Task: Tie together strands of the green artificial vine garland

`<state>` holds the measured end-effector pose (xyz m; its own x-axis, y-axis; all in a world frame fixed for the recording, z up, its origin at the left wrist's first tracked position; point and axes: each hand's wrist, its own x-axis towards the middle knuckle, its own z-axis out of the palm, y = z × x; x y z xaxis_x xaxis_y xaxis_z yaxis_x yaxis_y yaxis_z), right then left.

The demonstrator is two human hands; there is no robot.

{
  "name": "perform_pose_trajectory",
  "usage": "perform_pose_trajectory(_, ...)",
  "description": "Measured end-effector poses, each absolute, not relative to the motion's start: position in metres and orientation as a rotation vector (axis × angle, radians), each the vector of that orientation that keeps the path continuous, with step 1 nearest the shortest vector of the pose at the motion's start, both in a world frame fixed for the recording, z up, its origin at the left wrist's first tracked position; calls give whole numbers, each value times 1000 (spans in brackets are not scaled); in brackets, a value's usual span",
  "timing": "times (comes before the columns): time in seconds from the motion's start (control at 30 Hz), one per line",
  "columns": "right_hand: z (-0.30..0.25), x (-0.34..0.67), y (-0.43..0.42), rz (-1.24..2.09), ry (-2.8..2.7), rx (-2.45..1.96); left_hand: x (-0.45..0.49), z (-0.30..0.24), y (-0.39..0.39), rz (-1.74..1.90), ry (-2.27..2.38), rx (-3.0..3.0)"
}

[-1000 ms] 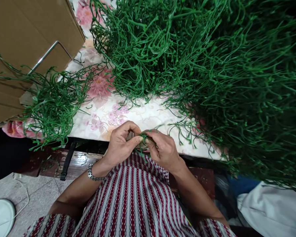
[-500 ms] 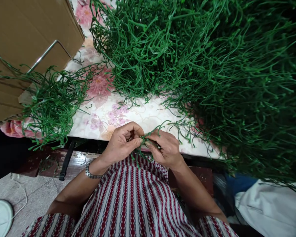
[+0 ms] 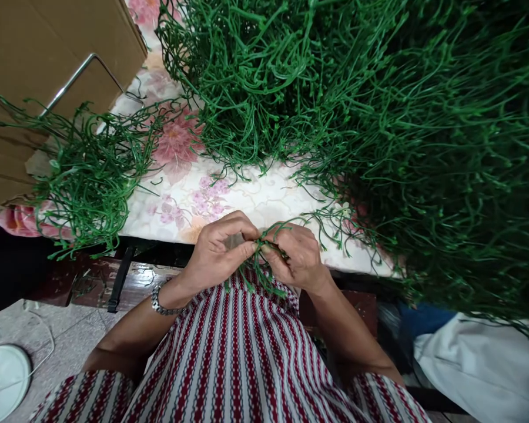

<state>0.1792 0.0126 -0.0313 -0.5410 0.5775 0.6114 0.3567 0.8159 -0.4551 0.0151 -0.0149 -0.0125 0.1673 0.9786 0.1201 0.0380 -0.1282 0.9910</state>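
Floral tablecloth ahead: your left hand and right hand pinch one green sprig together, big pile just beyond.

We are finding the big heap lying on the table, behind and right of the left hand and right hand, which are pinching a sprig at its near edge. A smaller pile is lying leftward, before the cardboard box.

Bare flowered tabletop at frame centre gives open passage. Large green stem heap blocks upper right; smaller stem pile and cardboard box block upper left.
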Motion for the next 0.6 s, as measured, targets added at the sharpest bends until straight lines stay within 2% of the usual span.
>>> perform_pose_trajectory(0.17, -32, 175, 12, 458, -2146, -669, 16, -19, -16, 1201, 972, 1250)
perform_pose_trajectory(0.3, -34, 176, 12, 685, -2077, -623, 16, -17, -17, 1207, 991, 1233)
perform_pose_trajectory(0.47, -30, 181, 12, 896, -2103, -786, 18, -13, -20, 1101, 1213, 1395)
perform_pose_trajectory(0.6, -27, 182, 13, 1045, -2070, -852, 23, -15, -24, 1143, 1383, 1761)
